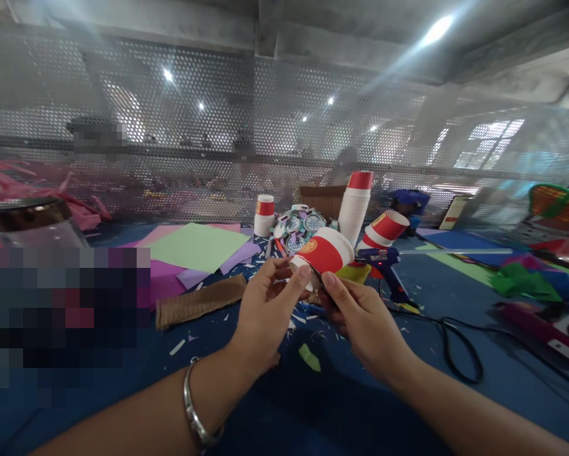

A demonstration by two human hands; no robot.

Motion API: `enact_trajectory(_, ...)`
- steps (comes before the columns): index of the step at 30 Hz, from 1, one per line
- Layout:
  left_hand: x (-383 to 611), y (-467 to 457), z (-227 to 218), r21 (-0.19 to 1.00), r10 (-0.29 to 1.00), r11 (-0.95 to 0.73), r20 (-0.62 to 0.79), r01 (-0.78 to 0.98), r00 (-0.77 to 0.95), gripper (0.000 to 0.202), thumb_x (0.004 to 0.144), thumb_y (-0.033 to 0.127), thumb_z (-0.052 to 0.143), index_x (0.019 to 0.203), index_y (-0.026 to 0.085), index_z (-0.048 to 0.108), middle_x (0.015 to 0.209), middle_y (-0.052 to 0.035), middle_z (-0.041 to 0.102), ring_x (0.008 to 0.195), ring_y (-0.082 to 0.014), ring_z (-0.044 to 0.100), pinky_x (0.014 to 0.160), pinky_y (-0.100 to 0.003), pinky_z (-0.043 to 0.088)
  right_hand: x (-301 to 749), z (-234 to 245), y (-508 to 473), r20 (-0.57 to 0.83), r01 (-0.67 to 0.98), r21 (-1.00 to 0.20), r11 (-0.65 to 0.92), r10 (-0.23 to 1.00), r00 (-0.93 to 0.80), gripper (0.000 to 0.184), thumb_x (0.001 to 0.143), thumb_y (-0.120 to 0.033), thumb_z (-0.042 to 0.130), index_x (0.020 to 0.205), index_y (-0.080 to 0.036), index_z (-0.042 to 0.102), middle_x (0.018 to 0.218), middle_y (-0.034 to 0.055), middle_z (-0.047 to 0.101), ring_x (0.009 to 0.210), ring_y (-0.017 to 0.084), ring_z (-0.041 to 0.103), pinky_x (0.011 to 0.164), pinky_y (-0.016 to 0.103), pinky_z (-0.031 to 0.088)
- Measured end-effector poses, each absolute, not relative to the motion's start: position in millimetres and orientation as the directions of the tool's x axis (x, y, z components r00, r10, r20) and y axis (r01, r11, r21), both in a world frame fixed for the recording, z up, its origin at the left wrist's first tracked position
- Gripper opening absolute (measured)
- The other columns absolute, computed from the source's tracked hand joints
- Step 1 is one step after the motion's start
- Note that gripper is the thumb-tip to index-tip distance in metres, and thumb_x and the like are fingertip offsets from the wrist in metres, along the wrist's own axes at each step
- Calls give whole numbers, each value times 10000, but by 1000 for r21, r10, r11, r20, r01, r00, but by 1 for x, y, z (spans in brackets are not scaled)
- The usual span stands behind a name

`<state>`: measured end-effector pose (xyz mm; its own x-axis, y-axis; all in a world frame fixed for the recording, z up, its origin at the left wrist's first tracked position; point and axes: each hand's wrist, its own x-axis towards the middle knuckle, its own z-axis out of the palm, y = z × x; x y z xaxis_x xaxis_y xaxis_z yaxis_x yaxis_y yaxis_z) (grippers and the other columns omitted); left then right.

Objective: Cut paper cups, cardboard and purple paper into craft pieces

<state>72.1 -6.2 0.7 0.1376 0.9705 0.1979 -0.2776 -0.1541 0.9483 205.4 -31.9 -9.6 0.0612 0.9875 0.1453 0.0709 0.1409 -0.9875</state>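
**Above the middle of the worktop (431, 285), one paper cup (329, 250) is in work**

Your left hand (270, 297) is clamped on the cup, thumb and fingers around its lower left end. Your right hand (355, 307) is closed around a slim dark tool (317, 278), perhaps scissors, which meets the cup near your thumbs. The cup is tilted and raised clear of the worktop, and your fingers hide part of it.

As for progress, you seem to be partway through this cup. Its red band looks whole on the side facing you; whether the hidden side is cut, you cannot tell from this view. White scraps (177, 347) and a green scrap (310, 358) lie below and around your hands, so some cutting appears done.

Toward the far edge of the worktop sits a cluster of round pieces (296, 228), which looks assembled already. Beside it, a short stack (264, 215), a tall stack (355, 206) and a leaning stack (385, 228) of cups look unworked. You also have coloured sheets (196, 247) and a cardboard strip (201, 303) toward the left edge, and a glue gun (384, 266) right of the cup, all out of your grasp.
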Motion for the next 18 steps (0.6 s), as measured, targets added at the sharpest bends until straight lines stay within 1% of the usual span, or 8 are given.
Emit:
enact_trajectory(3,72,-5,1,940,965,-152,208,-306,160,277,774,331,729,963,159,624,856,-31,658,744,-129,616,738,-271,544,206,-7,-32,131,13,-991,130,991,41,523,800,-683,576,665,-183,499,551,-58,340,465,74,239,395,218,138)
enact_trajectory(6,71,-5,1,948,962,-176,224,-266,160,249,782,321,719,944,159,620,848,-31,658,742,-134,614,733,-279,540,205,-7,-32,116,-15,-993,116,993,30,526,793,-682,586,655,-184,491,538,-65,329,459,70,232,397,218,132)
enact_trajectory(10,70,-6,-2,957,963,-172,213,-233,164,255,799,341,705,955,166,604,865,-36,657,769,-150,625,761,-306,533,205,-9,-32,110,19,-994,109,993,49,529,786,-679,594,635,-186,478,525,-69,321,457,70,221,398,222,136)
enact_trajectory(13,71,-7,-3,960,965,-155,198,-234,175,246,808,342,694,955,167,603,880,-46,654,784,-159,629,781,-321,528,205,-12,-32,120,69,-991,115,991,67,549,802,-703,547,627,-187,477,525,-65,319,460,77,227,399,227,143)
enact_trajectory(18,71,-6,-5,961,977,-87,134,-262,167,229,787,343,706,913,173,619,789,-18,636,722,-144,612,758,-313,523,204,-12,-31,125,110,-987,116,989,80,541,797,-698,557,632,-188,485,548,-54,333,477,87,249,403,230,163)
